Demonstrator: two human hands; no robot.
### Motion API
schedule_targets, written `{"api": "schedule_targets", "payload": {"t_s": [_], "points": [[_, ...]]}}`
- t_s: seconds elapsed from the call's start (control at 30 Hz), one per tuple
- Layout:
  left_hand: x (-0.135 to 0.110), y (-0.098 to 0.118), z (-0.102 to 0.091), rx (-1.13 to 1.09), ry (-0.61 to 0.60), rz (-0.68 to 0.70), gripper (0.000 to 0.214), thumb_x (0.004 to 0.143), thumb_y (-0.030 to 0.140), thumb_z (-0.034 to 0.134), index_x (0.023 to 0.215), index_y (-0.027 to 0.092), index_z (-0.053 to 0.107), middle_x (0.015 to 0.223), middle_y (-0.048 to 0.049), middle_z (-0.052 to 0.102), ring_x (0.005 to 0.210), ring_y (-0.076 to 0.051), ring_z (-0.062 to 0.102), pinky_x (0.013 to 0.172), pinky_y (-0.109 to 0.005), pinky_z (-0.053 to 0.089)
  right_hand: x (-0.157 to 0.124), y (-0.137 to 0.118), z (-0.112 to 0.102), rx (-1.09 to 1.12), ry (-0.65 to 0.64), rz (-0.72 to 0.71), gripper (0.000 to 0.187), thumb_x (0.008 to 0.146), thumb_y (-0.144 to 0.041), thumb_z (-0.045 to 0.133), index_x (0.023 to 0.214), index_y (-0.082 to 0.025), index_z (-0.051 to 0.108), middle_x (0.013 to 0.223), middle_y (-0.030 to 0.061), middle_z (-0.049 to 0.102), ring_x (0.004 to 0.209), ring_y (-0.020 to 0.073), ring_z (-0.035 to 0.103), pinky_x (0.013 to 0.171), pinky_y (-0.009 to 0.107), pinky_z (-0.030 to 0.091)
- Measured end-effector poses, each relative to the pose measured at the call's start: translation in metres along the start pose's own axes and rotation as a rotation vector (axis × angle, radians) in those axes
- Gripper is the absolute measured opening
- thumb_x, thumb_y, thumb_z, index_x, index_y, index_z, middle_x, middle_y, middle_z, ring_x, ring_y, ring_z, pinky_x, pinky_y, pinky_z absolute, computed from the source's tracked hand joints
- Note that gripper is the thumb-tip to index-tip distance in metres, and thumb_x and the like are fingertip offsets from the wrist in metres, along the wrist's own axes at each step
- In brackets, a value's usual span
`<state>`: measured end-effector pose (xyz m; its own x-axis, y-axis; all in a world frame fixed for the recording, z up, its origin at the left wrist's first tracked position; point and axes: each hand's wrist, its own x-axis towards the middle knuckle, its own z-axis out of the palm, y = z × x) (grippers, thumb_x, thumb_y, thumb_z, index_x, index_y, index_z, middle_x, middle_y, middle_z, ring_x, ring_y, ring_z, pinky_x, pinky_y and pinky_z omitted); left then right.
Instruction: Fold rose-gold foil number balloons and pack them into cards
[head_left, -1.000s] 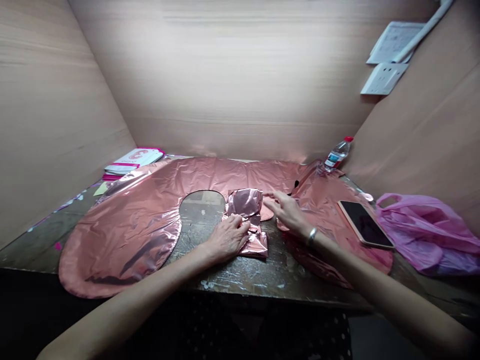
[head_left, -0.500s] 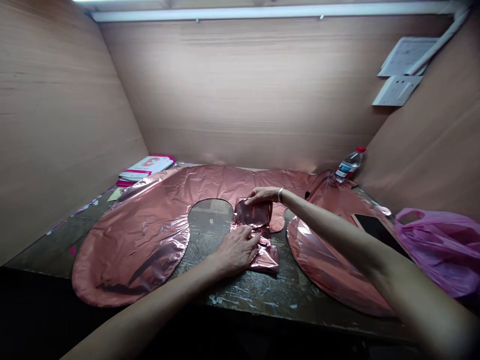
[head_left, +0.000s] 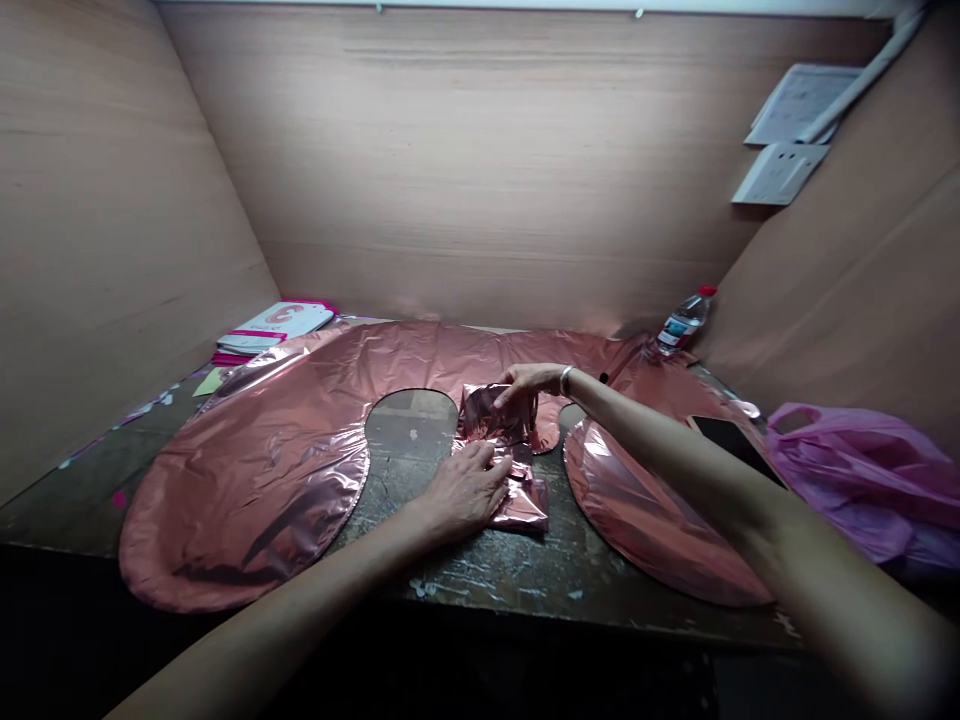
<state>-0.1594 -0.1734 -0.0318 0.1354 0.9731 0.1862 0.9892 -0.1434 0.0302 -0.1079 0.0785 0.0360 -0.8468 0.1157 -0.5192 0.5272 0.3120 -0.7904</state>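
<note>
A large rose-gold foil balloon (head_left: 255, 480), flat and uninflated, spreads over the dark worktable (head_left: 480, 580) with a rounded lobe on either side. Between the lobes lies a folded strip of the same shiny foil (head_left: 525, 505); whether it is joined to the balloon, I cannot tell. My left hand (head_left: 469, 490) rests palm down on this strip, fingers stretched and a little apart. At the strip's far end, my right hand (head_left: 529, 385), with a bracelet (head_left: 566, 381) at the wrist, pinches the foil between bent fingers.
Pink-edged printed packs (head_left: 274, 328) are stacked at the back left. A red-capped water bottle (head_left: 684, 322) tilts at the back right. A dark-screened phone (head_left: 735, 445) lies on the right lobe, beside a pink plastic bag (head_left: 862, 475). Wooden panels (head_left: 480, 170) enclose the table.
The view has tilted down slightly and shifted, so everything sits a bit further left and higher. My right hand's foil flap lies somewhat differently; my left hand stays on the strip.
</note>
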Motion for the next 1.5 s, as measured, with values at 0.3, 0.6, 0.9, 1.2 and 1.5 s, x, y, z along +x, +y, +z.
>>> {"api": "schedule_targets", "payload": {"t_s": [0.3, 0.6, 0.9, 1.2, 1.5], "points": [[0.000, 0.002, -0.004, -0.037, 0.006, -0.022, 0.037, 0.100, 0.040, 0.035, 0.128, 0.022, 0.052, 0.112, -0.0094, 0.053, 0.103, -0.024, 0.050, 0.092, -0.038, 0.044, -0.035, 0.040, 0.070, 0.671, 0.430, -0.136, 0.032, 0.067, -0.037, 0.082, 0.081, -0.016, 0.062, 0.058, -0.0026, 0.063, 0.046, 0.0083, 0.051, 0.046, 0.020, 0.045], [-0.002, 0.002, -0.005, -0.052, 0.013, -0.032, 0.038, 0.100, 0.038, 0.034, 0.129, 0.022, 0.053, 0.113, -0.0096, 0.053, 0.104, -0.025, 0.048, 0.095, -0.040, 0.043, -0.015, 0.031, 0.130, 0.739, 0.811, -0.334, 0.031, 0.059, -0.034, 0.081, 0.079, -0.016, 0.066, 0.071, 0.0009, 0.069, 0.068, 0.0154, 0.061, 0.064, 0.026, 0.049], [-0.004, 0.000, -0.001, -0.171, 0.073, -0.019, 0.030, 0.099, 0.038, 0.041, 0.114, 0.023, 0.063, 0.112, -0.0084, 0.057, 0.110, -0.025, 0.049, 0.101, -0.042, 0.041, -0.027, 0.048, 0.171, 0.642, 0.888, -0.560, 0.030, 0.068, -0.047, 0.073, 0.072, -0.019, 0.063, 0.069, -0.0020, 0.062, 0.071, 0.0164, 0.056, 0.063, 0.025, 0.044], [-0.008, -0.011, 0.008, -0.386, 0.143, 0.016, 0.043, 0.096, 0.025, 0.047, 0.139, 0.020, 0.041, 0.135, -0.0127, 0.053, 0.114, -0.024, 0.055, 0.092, -0.038, 0.051, -0.042, 0.051, 0.164, 0.564, 0.687, -0.637, 0.028, 0.065, -0.045, 0.078, 0.067, -0.021, 0.065, 0.088, 0.0029, 0.071, 0.088, 0.0208, 0.064, 0.080, 0.032, 0.050], [-0.010, 0.006, -0.012, 0.077, 0.044, -0.172, 0.023, 0.093, 0.013, 0.050, 0.111, 0.012, 0.065, 0.116, -0.0164, 0.063, 0.109, -0.027, 0.057, 0.094, -0.040, 0.048, -0.044, 0.055, 0.161, 0.528, 0.619, -0.664, 0.023, 0.067, -0.041, 0.077, 0.073, -0.021, 0.068, 0.098, 0.0049, 0.071, 0.099, 0.0231, 0.064, 0.089, 0.037, 0.049]]}}
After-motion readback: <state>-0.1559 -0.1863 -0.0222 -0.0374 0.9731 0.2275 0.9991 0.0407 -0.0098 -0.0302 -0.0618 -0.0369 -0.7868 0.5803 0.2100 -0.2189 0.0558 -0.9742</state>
